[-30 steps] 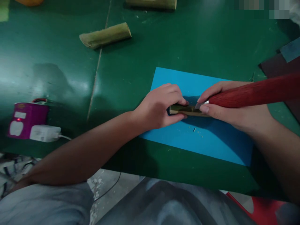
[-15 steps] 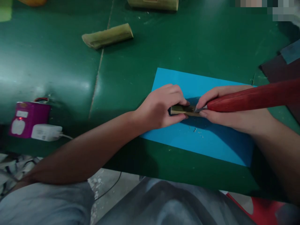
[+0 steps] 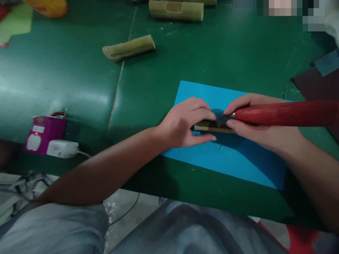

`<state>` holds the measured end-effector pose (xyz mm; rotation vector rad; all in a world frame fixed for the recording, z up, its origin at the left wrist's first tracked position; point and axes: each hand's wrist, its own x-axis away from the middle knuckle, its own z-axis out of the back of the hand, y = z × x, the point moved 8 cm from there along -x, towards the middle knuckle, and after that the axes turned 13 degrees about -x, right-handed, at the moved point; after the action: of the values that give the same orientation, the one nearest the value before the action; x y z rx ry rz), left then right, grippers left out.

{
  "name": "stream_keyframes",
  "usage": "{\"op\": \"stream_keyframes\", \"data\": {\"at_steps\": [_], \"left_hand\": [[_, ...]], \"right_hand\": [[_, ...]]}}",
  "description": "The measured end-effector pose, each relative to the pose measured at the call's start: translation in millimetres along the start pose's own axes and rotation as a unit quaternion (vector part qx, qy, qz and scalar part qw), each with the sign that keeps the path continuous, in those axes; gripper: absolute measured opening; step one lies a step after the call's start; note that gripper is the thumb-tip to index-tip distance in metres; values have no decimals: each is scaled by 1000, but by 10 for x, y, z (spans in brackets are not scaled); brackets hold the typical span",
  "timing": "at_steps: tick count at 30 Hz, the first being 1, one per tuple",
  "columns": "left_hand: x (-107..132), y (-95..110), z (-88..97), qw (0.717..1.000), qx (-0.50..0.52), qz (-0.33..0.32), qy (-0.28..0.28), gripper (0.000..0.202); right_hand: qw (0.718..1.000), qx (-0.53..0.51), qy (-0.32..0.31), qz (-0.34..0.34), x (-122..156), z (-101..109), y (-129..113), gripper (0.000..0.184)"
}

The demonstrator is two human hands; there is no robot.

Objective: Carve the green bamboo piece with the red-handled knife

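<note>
A small flat strip of bamboo (image 3: pixel 209 127) lies on the blue sheet (image 3: pixel 233 171). My left hand (image 3: pixel 182 121) is around the strip's left end, thumb and fingers apart; the thumb shows a gap from the near edge, while the fingertips are close to the far edge. Between the thumb and fingers of my right hand (image 3: pixel 265 135) is a carving knife (image 3: pixel 280 113) with a thick red wooden handle. Its short metal tip points left, just above the strip's far edge; whether it touches is unclear. My right thumb reaches the strip's right end. Small shavings lie nearby.
A bamboo piece (image 3: pixel 131 48) and a notched bamboo tube (image 3: pixel 188 12) lie farther back on the green table (image 3: pixel 148 81). At left stands a purple box (image 3: pixel 49 132) with a white plug (image 3: pixel 62 149) and cable. Dark sheets (image 3: pixel 315 84) lie at right.
My left thumb and fingers have spread away from the bamboo strip. The knife tip has lifted off the strip's face toward its far edge. The view has shifted slightly.
</note>
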<state>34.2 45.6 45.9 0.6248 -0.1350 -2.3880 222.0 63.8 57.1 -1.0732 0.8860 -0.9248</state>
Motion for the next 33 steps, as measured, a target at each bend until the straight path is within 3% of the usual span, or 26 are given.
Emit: {"op": "stream_keyframes", "data": {"at_steps": [2,5,8,9,12,20,23,26,29,33], "left_hand": [[-10,83,145,998,-36,-6,50,56],[-42,309,392,984,-26,-42,169,47],[-148,478,357,987,-19,-57,147,41],[-186,465,308,992,-25,-33,118,36],[-218,333,219,997,-38,31,54,22],[-75,67,-17,992,-58,29,-107,25],[-45,84,-72,992,-72,32,-94,25],[-41,147,-61,996,-67,37,-37,23],[-52,220,-44,998,-31,51,2,20],[-78,292,-75,997,10,82,-12,26]], "right_hand": [[1000,3,4,11,21,0,3,8],[998,10,18,57,68,-15,-27,9],[996,-3,4,91,92,-86,-69,15],[996,-10,1,86,88,-102,-65,15],[997,-25,24,65,60,-78,-42,6],[995,19,76,54,41,52,-21,10],[990,53,121,51,91,133,-105,11],[982,88,161,40,143,205,-180,20],[982,11,184,52,176,223,-176,22],[981,-87,163,51,172,123,-46,17]]}}
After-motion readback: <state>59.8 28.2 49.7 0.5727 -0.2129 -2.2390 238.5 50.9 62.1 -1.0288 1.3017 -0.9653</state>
